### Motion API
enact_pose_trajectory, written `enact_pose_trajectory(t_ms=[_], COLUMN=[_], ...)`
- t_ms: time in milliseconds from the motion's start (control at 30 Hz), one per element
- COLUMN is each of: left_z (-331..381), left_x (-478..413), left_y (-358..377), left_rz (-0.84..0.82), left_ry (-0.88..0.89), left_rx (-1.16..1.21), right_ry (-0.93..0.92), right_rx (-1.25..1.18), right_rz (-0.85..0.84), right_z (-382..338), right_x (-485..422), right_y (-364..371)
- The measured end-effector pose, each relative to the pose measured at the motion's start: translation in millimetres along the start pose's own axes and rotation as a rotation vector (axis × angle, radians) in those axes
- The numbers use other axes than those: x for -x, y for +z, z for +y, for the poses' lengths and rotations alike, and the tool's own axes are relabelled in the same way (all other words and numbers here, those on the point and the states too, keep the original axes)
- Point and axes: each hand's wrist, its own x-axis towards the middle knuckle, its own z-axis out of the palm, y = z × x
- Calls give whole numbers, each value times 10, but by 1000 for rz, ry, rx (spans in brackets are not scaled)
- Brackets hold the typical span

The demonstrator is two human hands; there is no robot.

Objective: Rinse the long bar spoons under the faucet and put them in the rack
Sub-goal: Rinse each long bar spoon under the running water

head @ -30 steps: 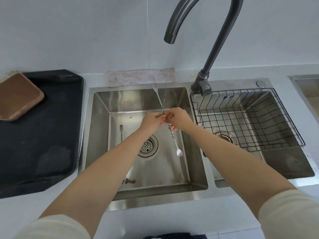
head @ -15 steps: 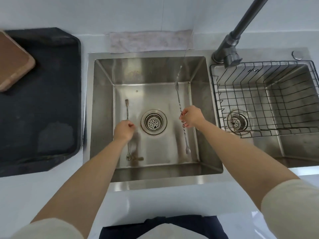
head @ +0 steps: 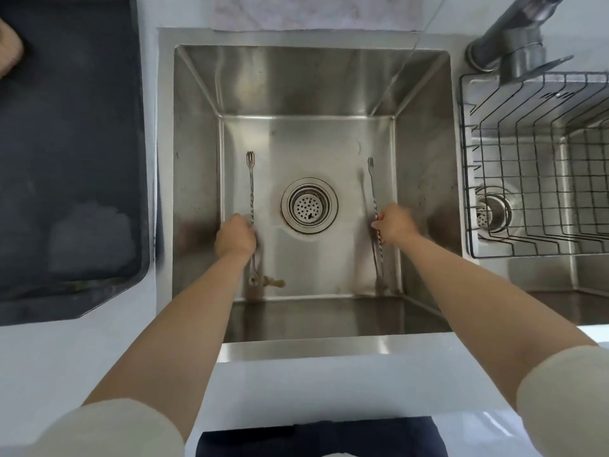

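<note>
Spoons, two: long twisted steel stems, forked tips. The left spoon sits left of the round perforated drain, with the left hand curled round its middle. The right spoon sits right of the drain, pinched mid-stem by the right hand. One wire rack, farther right.

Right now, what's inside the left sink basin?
Two long bar spoons flank the drain strainer: the left spoon gripped by the left hand, the right spoon pinched by the right hand. A small brown scrap lies by the left spoon's bowl. Hands cover both mid-handles.
</note>
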Motion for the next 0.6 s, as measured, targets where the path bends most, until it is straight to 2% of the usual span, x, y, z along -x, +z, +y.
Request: enact_pose_trajectory(t_ms=[333, 600], left_z=[88, 63], left_x=[-41, -109], left_y=[72, 54], left_rz=[-30, -82], left_ry=[76, 51], left_rx=[-98, -3], right_ry=[3, 36], right_rx=[120, 158], right_rz=[-56, -33], right_z=[6, 18], right_x=[-90, -135], right_y=[106, 129])
